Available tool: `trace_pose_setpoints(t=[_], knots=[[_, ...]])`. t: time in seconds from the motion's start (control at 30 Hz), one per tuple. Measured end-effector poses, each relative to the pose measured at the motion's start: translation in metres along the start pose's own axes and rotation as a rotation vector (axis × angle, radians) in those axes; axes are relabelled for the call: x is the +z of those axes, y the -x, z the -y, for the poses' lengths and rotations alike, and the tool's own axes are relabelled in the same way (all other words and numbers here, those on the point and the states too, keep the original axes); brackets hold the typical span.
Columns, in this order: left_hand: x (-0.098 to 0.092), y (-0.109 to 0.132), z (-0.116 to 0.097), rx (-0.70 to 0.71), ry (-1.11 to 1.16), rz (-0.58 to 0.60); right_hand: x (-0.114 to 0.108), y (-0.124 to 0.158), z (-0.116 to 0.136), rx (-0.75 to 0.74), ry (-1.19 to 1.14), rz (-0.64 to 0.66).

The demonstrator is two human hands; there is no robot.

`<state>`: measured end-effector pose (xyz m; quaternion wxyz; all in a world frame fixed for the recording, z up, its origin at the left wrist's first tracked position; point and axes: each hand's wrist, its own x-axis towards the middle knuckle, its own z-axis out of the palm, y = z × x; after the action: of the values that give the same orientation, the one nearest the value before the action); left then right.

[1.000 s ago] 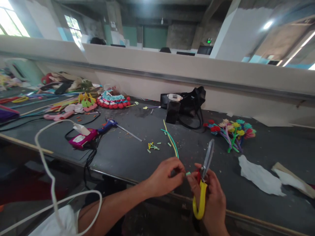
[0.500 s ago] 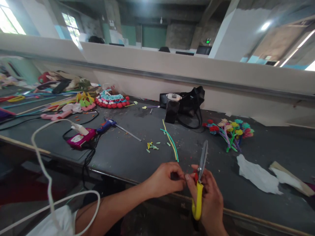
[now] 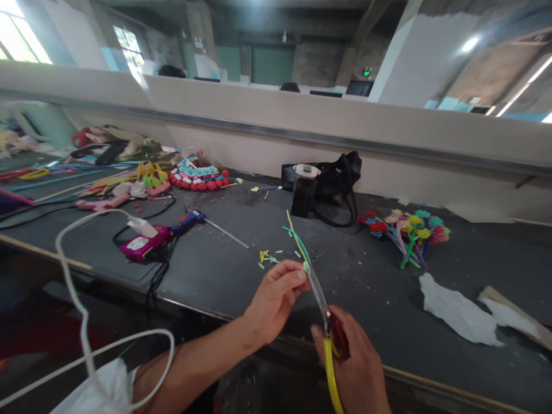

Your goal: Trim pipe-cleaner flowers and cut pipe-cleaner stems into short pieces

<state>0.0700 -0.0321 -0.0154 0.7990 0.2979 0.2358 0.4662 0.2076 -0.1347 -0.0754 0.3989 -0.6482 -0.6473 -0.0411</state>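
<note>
My right hand point(image 3: 356, 356) grips a pair of scissors point(image 3: 329, 359) with a yellow handle, the blades pointing up and left. My left hand point(image 3: 276, 296) is closed in a pinch on a small pale green piece point(image 3: 306, 267), which looks like pipe cleaner. The scissor tips reach this piece at the left fingertips; whether the blades touch it I cannot tell. Just behind the fingers lie a yellow strand point(image 3: 290, 221) and a green strand point(image 3: 301, 240) on the dark table. Short green and yellow cut pieces point(image 3: 268, 259) are scattered to their left.
At left, a magenta power strip point(image 3: 140, 246) with a white cable stands near a blue glue gun point(image 3: 188, 219). A black bag point(image 3: 345, 175) and a dark cup point(image 3: 303, 196) stand at the back. Colourful pipe-cleaner flowers point(image 3: 409, 233) and white paper point(image 3: 457, 310) lie right.
My left hand has risen forward and left from the table edge, now showing the pale green piece. The scissors have tilted left, their tips swinging over to that piece.
</note>
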Motion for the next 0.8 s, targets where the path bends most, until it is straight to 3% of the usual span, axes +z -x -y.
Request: trace_pose_setpoints(t=[0.8], knots=[[0.0035,0.005,0.0065,-0.028,0.063,-0.019,-0.0017,0.0022,-0.0009,-0.065,0.081,-0.048]])
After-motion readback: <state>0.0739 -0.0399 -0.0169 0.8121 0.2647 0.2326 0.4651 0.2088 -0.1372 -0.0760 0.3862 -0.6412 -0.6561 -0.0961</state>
